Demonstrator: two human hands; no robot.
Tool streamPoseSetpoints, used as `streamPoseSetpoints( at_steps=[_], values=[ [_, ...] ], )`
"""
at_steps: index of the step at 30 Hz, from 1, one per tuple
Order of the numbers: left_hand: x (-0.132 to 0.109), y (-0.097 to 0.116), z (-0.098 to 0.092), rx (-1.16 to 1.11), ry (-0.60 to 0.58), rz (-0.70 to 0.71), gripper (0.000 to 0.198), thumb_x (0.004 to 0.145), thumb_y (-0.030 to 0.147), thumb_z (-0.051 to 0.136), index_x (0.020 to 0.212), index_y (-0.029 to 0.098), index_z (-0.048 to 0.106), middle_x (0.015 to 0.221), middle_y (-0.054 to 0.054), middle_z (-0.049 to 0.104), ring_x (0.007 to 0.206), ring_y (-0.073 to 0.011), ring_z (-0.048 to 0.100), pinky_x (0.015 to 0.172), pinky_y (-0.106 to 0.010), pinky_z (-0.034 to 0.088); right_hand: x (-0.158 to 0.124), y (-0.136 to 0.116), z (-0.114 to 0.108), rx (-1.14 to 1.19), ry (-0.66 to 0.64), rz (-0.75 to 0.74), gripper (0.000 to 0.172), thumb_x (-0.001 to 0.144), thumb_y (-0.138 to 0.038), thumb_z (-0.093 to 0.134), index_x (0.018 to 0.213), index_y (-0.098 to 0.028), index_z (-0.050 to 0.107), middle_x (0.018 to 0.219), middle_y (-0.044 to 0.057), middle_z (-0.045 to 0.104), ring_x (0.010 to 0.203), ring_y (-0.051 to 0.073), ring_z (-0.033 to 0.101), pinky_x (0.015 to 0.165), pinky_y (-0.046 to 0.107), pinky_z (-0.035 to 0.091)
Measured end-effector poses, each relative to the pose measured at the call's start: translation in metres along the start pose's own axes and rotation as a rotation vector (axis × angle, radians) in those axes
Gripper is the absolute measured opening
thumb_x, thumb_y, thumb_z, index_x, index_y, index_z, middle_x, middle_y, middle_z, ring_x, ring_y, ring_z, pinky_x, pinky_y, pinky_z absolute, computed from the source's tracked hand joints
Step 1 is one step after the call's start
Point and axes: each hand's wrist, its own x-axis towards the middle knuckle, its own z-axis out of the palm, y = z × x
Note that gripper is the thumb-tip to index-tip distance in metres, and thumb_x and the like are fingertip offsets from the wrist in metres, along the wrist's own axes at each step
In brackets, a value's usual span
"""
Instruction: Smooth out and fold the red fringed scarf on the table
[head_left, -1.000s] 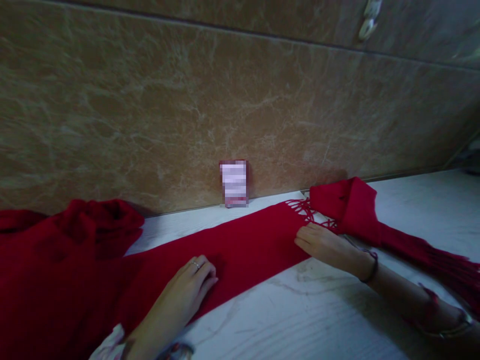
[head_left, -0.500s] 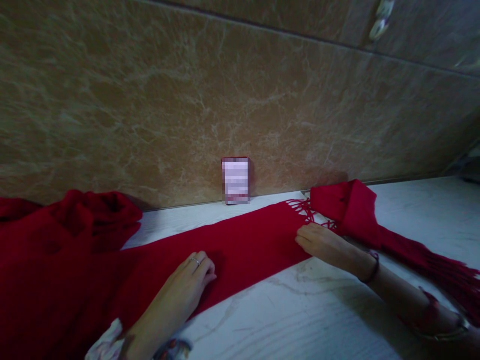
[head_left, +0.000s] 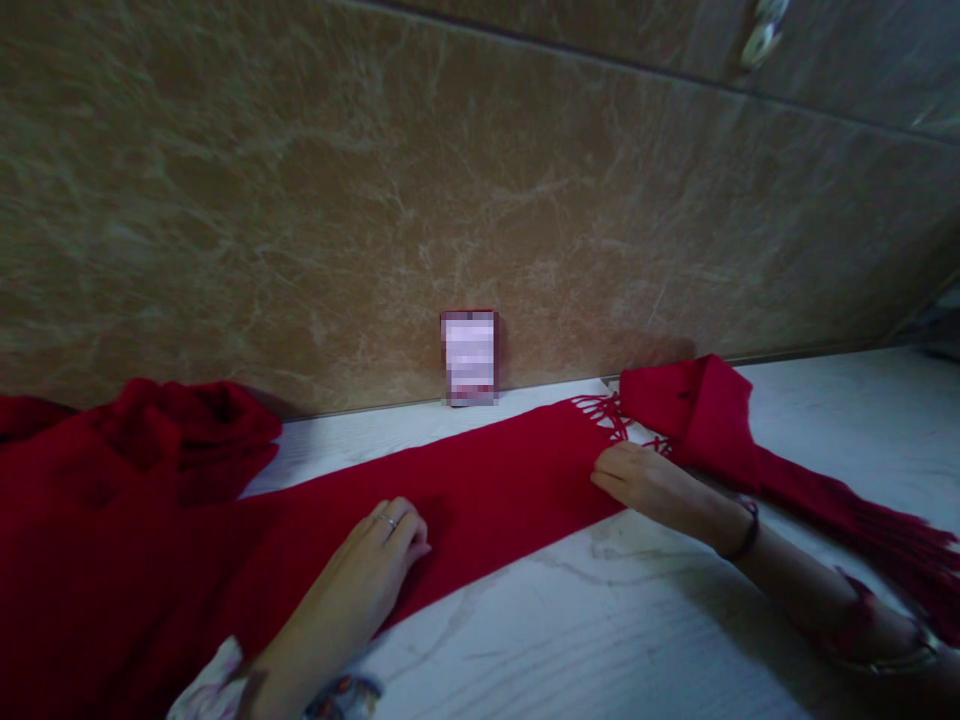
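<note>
A long red scarf (head_left: 495,490) lies flat across the table, its tasselled end (head_left: 600,415) towards the right. My left hand (head_left: 382,560), with a ring on one finger, rests on the middle stretch of the scarf, its fingers curled closed against the cloth. Close to the tasselled end, my right hand (head_left: 630,475) has its fingers pressed together on the scarf; the fingertips are partly hidden. At the left the cloth widens into a loose, bunched red heap (head_left: 202,440).
A second red fringed scarf (head_left: 686,405) lies folded over at the right, its tassels trailing to the edge. Against the brown marbled wall (head_left: 375,220) leans a small card-like device (head_left: 470,358), its face blurred. The white table (head_left: 510,640) carries everything.
Both hands stay in the same places on the scarf. The whole view has shifted very slightly.
</note>
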Motion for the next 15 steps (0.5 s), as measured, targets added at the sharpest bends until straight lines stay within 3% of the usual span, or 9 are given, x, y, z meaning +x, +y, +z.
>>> streamPoseSetpoints(
  at_steps=[6, 15],
  values=[
    [-0.0004, -0.0016, 0.0011, 0.005, 0.017, 0.002, 0.025, 0.084, 0.025, 0.032, 0.070, 0.021, 0.052, 0.069, -0.001, 0.054, 0.063, -0.0150, 0.049, 0.065, -0.028, 0.045, 0.0004, 0.0013, 0.0059, -0.040, 0.000, 0.051, 0.019, 0.084, -0.010, 0.038, 0.076, -0.016, 0.055, 0.074, 0.004, 0.053, 0.071, 0.015, 0.048, 0.068, 0.030, 0.038],
    [0.0002, 0.0006, -0.0002, 0.017, 0.020, 0.015, 0.025, 0.085, 0.027, 0.033, 0.071, 0.020, 0.052, 0.072, -0.001, 0.056, 0.065, -0.0145, 0.050, 0.066, -0.027, 0.045, 0.0006, -0.0008, -0.0019, -0.049, -0.057, -0.006, 0.019, 0.083, -0.009, 0.039, 0.082, -0.016, 0.057, 0.080, 0.005, 0.055, 0.076, 0.017, 0.048, 0.072, 0.032, 0.037]
  ],
)
